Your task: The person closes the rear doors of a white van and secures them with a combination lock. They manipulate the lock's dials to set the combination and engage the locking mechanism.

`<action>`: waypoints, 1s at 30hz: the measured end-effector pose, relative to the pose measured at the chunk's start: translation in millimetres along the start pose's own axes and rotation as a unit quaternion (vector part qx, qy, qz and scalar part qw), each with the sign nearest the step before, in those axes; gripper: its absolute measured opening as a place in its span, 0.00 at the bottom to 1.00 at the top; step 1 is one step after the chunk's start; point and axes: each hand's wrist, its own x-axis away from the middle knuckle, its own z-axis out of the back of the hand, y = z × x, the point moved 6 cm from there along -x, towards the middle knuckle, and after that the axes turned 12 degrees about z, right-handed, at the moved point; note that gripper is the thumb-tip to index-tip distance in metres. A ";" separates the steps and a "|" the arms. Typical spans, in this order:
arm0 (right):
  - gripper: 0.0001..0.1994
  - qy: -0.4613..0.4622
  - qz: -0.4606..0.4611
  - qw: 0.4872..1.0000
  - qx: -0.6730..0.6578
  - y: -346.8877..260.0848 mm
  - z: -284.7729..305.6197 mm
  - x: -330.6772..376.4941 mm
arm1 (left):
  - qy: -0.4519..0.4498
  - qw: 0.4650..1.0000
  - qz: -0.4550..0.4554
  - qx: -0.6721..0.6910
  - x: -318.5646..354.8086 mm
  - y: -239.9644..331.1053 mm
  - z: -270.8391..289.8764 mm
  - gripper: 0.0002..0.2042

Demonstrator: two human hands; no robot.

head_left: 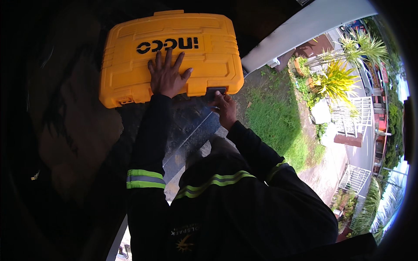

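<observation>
Bright daylight falls on a grass patch (272, 117) to the right, with a spiky yellow-green plant (337, 82) and a white metal gate (355, 115) beyond it, while the left side sinks into deep shadow. A closed orange hard case (204, 65) lies ahead of the person, directly under the left hand (167, 78), which rests flat on the lid near its near edge, fingers spread apart and gripping nothing. The right hand (224, 108) is at the case's near edge, to the right of the other hand, its thumb up against the black latch (215, 92) and its fingers curled below; whether they pinch the latch cannot be told. That thumb covers part of the latch, and the left hand hides a strip of the lid. What carries the case is too dark to make out, and the fisheye rim cuts off the surroundings.
</observation>
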 end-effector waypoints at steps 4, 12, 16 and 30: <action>0.13 -0.011 0.059 0.998 0.004 14.7 8.0 -13.9 | 0.010 1.000 -0.006 -0.004 0.9 4.5 7.2 0.32; 0.29 0.011 0.150 0.902 0.405 -11.4 14.0 -9.0 | -0.087 0.996 0.010 -0.029 0.7 14.4 26.2 0.32; 0.33 0.019 0.161 0.912 0.378 -14.5 16.8 -9.5 | -0.083 0.996 0.005 -0.029 1.0 16.7 27.0 0.32; 0.26 -0.037 0.101 0.979 0.175 15.7 14.9 -18.0 | -0.117 0.990 -0.076 0.011 43.8 69.3 -4.1 0.61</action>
